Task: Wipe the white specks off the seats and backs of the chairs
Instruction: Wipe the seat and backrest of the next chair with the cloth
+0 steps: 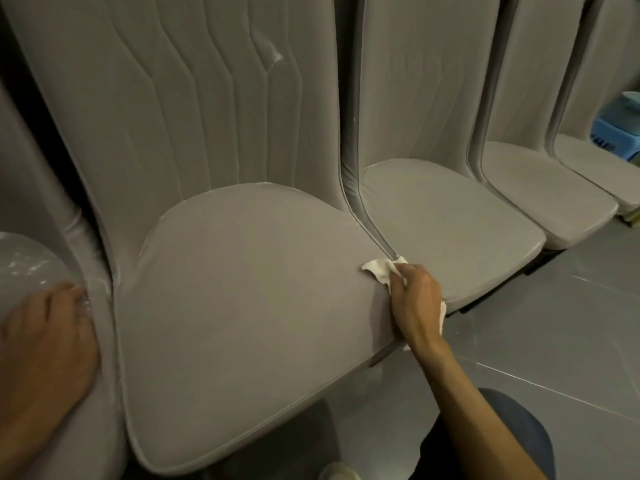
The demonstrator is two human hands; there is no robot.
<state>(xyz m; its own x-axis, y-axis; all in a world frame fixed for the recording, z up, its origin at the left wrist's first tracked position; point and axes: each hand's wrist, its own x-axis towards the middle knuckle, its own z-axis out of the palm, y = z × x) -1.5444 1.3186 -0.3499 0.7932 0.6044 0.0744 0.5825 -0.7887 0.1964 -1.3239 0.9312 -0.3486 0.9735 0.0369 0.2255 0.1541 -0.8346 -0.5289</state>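
A row of grey upholstered chairs stands side by side. The nearest chair's seat (242, 289) fills the middle of the view, and its stitched back (180, 98) carries a white smear at the upper right. My right hand (414, 299) grips a white cloth (379, 271) at the right edge of this seat, where it meets the neighbouring chair's seat (450, 220). My left hand (45, 341) lies flat on the seat of the chair at the far left (27, 258), which shows white specks. White dust lines the seams of the seats.
Two more grey chairs (540, 188) continue the row to the right. A blue plastic stool (613, 133) stands at the far right. Grey floor tiles (554, 341) lie in front of the chairs. My knee (512, 438) and a shoe (339, 472) show at the bottom.
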